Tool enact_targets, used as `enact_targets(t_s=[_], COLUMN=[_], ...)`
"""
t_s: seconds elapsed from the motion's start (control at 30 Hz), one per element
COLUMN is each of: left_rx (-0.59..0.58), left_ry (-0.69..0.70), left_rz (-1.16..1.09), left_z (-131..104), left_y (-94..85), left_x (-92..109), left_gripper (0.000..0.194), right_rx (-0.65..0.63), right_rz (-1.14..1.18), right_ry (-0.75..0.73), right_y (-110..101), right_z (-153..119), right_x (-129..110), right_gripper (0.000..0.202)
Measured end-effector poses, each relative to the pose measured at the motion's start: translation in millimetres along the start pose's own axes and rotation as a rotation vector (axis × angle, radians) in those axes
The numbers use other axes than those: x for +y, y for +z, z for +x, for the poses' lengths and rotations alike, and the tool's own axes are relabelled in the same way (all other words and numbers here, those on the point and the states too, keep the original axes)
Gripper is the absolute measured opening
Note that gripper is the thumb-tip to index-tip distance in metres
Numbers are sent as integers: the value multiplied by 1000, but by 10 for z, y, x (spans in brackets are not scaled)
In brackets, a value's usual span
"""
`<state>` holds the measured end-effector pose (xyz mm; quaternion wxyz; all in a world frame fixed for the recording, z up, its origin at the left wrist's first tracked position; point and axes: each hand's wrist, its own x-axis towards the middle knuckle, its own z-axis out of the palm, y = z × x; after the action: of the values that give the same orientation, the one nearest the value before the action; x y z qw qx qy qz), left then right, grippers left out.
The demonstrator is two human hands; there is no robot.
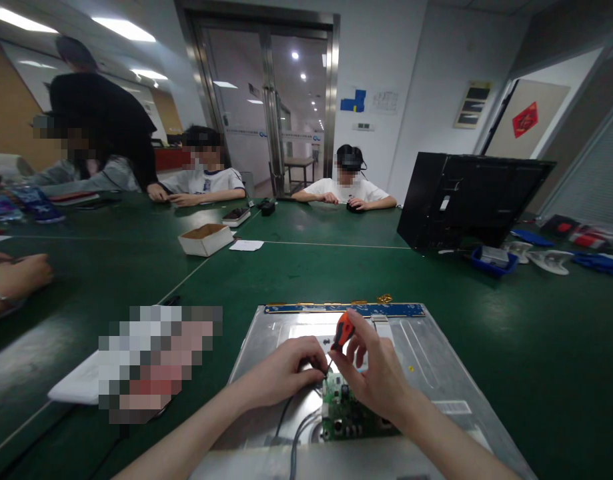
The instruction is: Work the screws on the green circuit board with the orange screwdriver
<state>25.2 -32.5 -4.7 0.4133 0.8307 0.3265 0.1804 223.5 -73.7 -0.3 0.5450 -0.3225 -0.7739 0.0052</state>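
Note:
In the head view my right hand (379,377) grips a short orange-and-black screwdriver (342,331), its shaft tilted down toward the upper left corner of a green circuit board (353,413). Beside the screwdriver's tip is my left hand (291,367), thumb and fingers pinched together; whatever sits between them is too small or hidden to name. The board lies on a silver metal panel (411,347), partly covered by my right hand. Along the panel's far edge runs a narrow blue circuit strip (306,309). Grey cables (297,437) lead from the board's left side toward me.
The panel rests on a green table (306,273). A white box (206,240) stands ahead to the left, a black monitor (471,200) to the right near a blue tray (493,261). Another person's hands (16,277) are at far left. Several people are around the table.

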Motion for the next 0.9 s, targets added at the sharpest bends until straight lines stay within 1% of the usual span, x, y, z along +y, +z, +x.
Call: enact_targets(t_s=[0.27,0.53,0.63,0.9], left_rx=[-1,-4,2,0], left_ry=[13,-7,-4,-4], left_rz=[-3,30,14,9], left_z=[1,12,14,3], left_y=[-3,-16,-12,-12], left_x=[-15,12,6,33], left_gripper=[7,5,5,6], right_rx=[-50,31,34,-44], right_rz=[38,-5,-2,59], right_ry=[-18,2,3,-10], right_y=[-14,13,19,-12], right_z=[-24,-13,-17,-28], right_x=[12,-9,9,20], right_gripper=[63,58,57,63])
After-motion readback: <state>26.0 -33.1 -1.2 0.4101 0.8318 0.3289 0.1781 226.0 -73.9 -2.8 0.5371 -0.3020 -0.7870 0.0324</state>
